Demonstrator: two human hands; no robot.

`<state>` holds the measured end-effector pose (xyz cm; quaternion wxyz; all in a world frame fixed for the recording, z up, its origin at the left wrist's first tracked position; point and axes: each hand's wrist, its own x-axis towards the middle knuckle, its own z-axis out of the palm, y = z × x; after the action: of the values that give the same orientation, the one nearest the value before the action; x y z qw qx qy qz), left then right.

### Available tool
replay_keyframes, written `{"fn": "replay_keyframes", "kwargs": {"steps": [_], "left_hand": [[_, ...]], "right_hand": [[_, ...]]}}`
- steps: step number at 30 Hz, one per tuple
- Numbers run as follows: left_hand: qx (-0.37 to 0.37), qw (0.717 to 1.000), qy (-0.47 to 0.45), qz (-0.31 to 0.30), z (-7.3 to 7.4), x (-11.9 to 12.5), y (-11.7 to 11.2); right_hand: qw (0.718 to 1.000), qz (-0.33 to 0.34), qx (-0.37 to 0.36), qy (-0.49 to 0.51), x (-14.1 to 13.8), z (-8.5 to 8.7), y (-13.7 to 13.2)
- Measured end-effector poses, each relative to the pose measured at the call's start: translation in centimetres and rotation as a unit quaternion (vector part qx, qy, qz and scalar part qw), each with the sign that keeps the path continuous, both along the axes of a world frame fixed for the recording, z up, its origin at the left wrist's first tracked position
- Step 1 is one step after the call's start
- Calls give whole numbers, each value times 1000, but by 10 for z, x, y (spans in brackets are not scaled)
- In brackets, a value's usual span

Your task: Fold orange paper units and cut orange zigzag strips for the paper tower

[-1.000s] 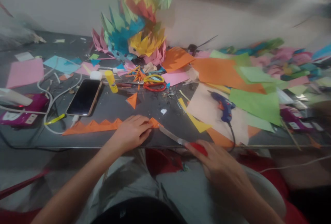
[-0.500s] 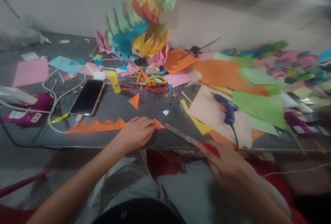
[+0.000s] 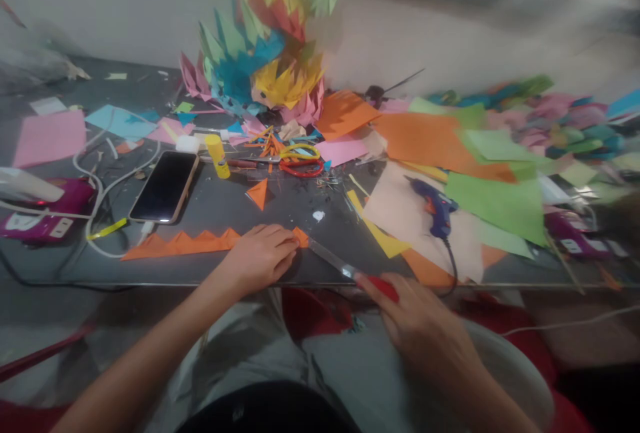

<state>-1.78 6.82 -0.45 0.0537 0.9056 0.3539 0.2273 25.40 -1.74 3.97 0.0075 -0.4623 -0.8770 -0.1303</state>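
My left hand point(image 3: 263, 253) presses down on an orange folded-paper strip point(image 3: 183, 245) with a zigzag upper edge, near the table's front edge. Its fingers are closed together and cover the strip's middle. A short orange end point(image 3: 301, 237) pokes out to the right of the fingertips. My right hand point(image 3: 425, 319) is wrapped around the red handle of a knife point(image 3: 333, 261). The flat metal blade points left, its tip at the orange end. Above the left hand lies a loose folded orange triangle point(image 3: 259, 194).
A phone point(image 3: 165, 187) with a white cable, a yellow glue stick point(image 3: 217, 156) and scissors point(image 3: 301, 161) lie behind the strip. At right, a blue glue gun point(image 3: 436, 206) rests on coloured paper sheets point(image 3: 495, 199). A tall folded-paper model point(image 3: 280, 39) stands at the back.
My right hand and the knife have moved left, bringing the blade tip closer to my left fingertips. Less of the orange end shows now. My left hand stays on the strip.
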Motion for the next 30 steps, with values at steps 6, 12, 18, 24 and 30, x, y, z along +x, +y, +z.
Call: {"fn": "replay_keyframes", "kwargs": {"steps": [6, 12, 18, 24, 30], "left_hand": [[1, 1000, 3, 1, 0, 0, 0], [2, 1000, -5, 0, -1, 0, 0], [-1, 1000, -1, 1, 0, 1, 0], [3, 1000, -1, 0, 0, 0, 0], [2, 1000, -3, 0, 0, 1, 0]], "right_hand": [[1000, -15, 6, -3, -4, 3, -2], [1000, -17, -6, -7, -4, 7, -4], [1000, -19, -19, -15, -4, 12, -5], [999, -34, -28, -23, -3, 19, -5], [1000, -24, -1, -17, 0, 18, -6]]}}
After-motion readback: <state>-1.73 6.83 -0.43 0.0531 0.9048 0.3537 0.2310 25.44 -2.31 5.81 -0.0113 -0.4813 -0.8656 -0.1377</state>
